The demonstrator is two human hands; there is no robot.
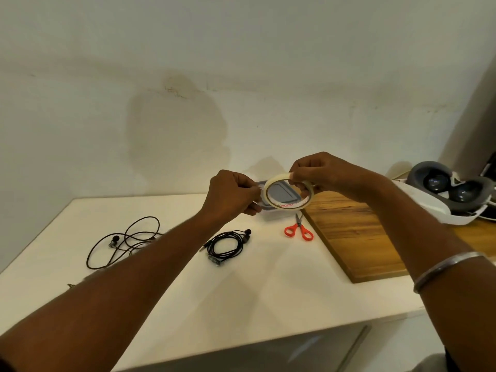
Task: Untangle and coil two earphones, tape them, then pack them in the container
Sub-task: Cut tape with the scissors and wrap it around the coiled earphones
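Holding a tape roll point(288, 194) up over the tabletop point(268, 285), both hands are working it: right hand point(326, 174) is pinching the roll's top rim betw. thumb & fingers, left hand point(232, 196) is closed at the roll's left edge, fingertips pinched together there; can't tell whether a tape end is in them. Roll is standing on edge, facing the camera, w/ red print on its lower rim.

Container point(277, 208) w/ grey lid is sitting right behind/below the roll, partly hidden by it and the hands. Red scissors point(298, 229) are lying just in front of it, blades toward it, beside a wood board point(357, 237).

Coiled earphone point(228, 245) is lying on the tabletop near centre, plug sticking out left. Loose earphone point(126, 241) is sprawling well to its left, partly hidden under the left forearm. Headset point(451, 191) is resting far right. Bangle point(445, 269) is sitting on the right forearm.
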